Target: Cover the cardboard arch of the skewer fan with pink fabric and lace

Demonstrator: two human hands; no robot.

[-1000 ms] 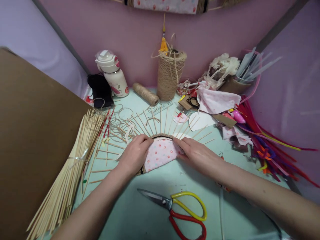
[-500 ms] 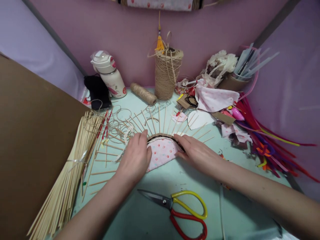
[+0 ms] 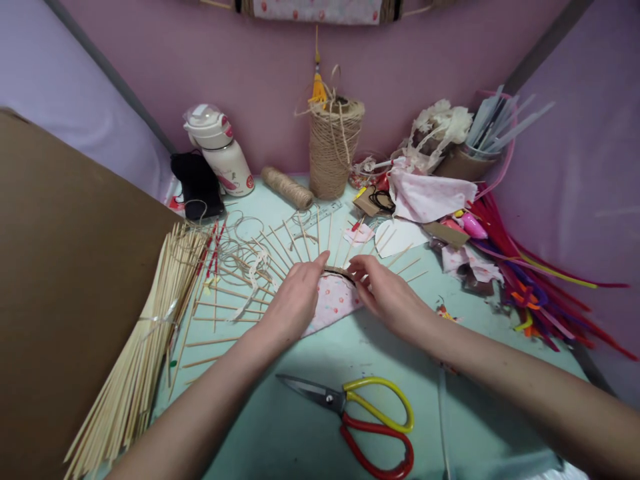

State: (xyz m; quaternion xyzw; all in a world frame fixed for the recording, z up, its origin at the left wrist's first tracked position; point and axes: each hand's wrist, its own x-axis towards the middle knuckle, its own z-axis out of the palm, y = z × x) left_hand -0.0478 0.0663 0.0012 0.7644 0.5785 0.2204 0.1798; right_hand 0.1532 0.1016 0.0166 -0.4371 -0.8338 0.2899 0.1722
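Observation:
Between my hands lies a half-round piece covered in pink flower-print fabric (image 3: pixel 336 297), its curved edge trimmed with a dark line and a tan band. Thin wooden sticks (image 3: pixel 289 241) fan outward around that edge. My left hand (image 3: pixel 299 293) is closed over the left part of the curved edge, hiding it. At the right end of the curve, my right hand (image 3: pixel 385 291) grips the edge between thumb and fingers. Nearer to me, scissors (image 3: pixel 336 402) with one yellow and one red handle rest on the table, blades pointing left.
A tied bundle of wooden sticks (image 3: pixel 145 353) lies at left beside a brown board (image 3: pixel 75 267). Behind are a white bottle (image 3: pixel 227 160), a small twine roll (image 3: pixel 287 188) and a large twine spool (image 3: pixel 334 150). Coloured pipe cleaners (image 3: pixel 545 280) and fabric scraps crowd the right.
My left hand has slid right along the curved edge, nearer to my right hand. The right hand's fingers are more bent and raised at the edge. The scissors stay in place.

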